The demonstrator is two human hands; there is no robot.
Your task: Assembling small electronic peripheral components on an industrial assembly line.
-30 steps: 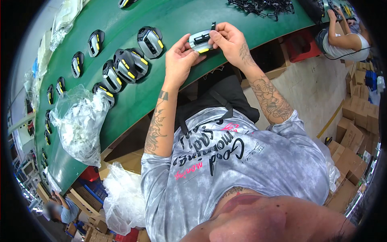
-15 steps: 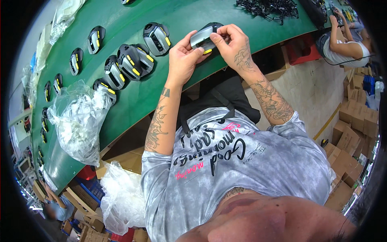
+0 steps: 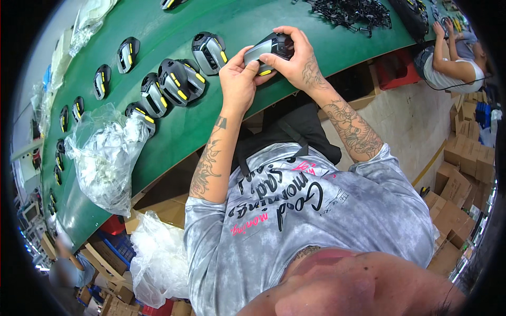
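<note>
Change: since half a second ago both hands have carried the mouse shell a little away from the body, further over the green belt, and its dark top now shows more fully.
Mouse shell (image 3: 268, 49): a computer-mouse housing, grey and black with a yellow strip on its lower edge, held in the air just above the near edge of the belt, not resting on it.
Long axis: runs roughly left to right across the view, slightly tilted, the grey end lower toward the left hand and the black end higher toward the right hand; which end is the front I cannot tell.
Left hand (image 3: 238, 84): fingers curled together, thumb and forefinger pinching the grey end of the shell.
Right hand (image 3: 299, 62): cupped over the black end, fingers wrapped over the top and thumb pressed beneath, gripping it.
Green belt (image 3: 247, 16): a long curved conveyor surface carrying the work.
Row of mouse shells (image 3: 174, 79): like housings lying along the belt to the left of the hands, two of them touching, the rest apart and trailing toward the far left end.
Plastic bag (image 3: 105, 155): clear and crumpled, lying at the near edge of the belt, well left of the hands.
Black parts (image 3: 350, 10): a tangled pile at the far edge of the belt.
Co-worker (image 3: 450, 58): a person seated at the right end of the belt.
Cardboard boxes (image 3: 461, 174): stacked on the floor at the right.
</note>
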